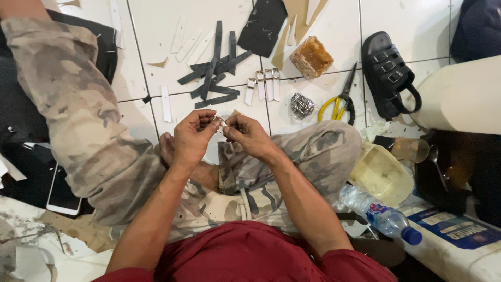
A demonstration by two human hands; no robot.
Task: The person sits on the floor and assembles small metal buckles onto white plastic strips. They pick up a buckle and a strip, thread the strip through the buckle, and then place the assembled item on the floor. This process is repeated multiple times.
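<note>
**Both hands pinch a small metal buckle above the lap**

The left hand (192, 137) and right hand (249, 134) meet fingertip to fingertip, both closed on a small shiny buckle piece (221, 122) held over the crossed legs. On the white tiled floor (156, 31) ahead lie flat dark straps (214, 68), a row of pale straps with metal buckles (263, 83), yellow-handled scissors (339, 99), a crumpled foil ball (301, 105) and a black ridged sandal (389, 73).

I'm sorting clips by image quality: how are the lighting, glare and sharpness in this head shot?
Head view: even, soft light with faint shadows on the white tile floor; mild glare on the plastic bottle; left hand and right hand are fairly sharp, but the small piece they pinch is too tiny to resolve; edges bow from wide-angle distortion.
</note>
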